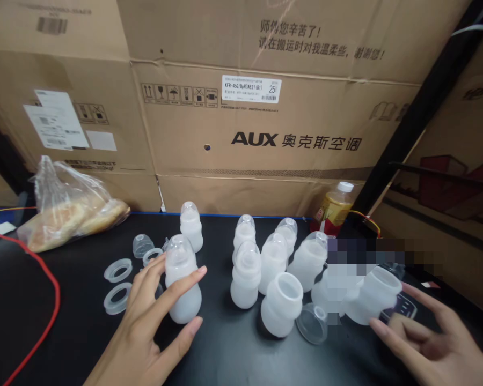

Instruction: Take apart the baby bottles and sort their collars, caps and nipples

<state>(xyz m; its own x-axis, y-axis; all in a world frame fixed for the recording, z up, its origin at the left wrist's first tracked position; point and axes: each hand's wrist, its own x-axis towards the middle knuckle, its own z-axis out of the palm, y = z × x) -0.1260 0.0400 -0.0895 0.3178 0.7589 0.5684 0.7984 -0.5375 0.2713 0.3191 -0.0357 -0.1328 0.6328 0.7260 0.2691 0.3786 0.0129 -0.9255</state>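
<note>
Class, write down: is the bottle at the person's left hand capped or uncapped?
Capped: a clear dome covers the top of the bottle by the left hand.

**Frosted plastic feeding bottles (182, 281): matt, smooth.**
12 o'clock: corrugated cardboard carton (241, 134), rough, matt. 5 o'clock: clear plastic cap (311, 323), glossy. 6 o'clock: black tabletop (225, 354), matt.

Bread rolls in a plastic bag (70, 209), a red cable (57, 300), a capped drink bottle (336, 206), stacked AUX cardboard cartons (193, 123)
</note>
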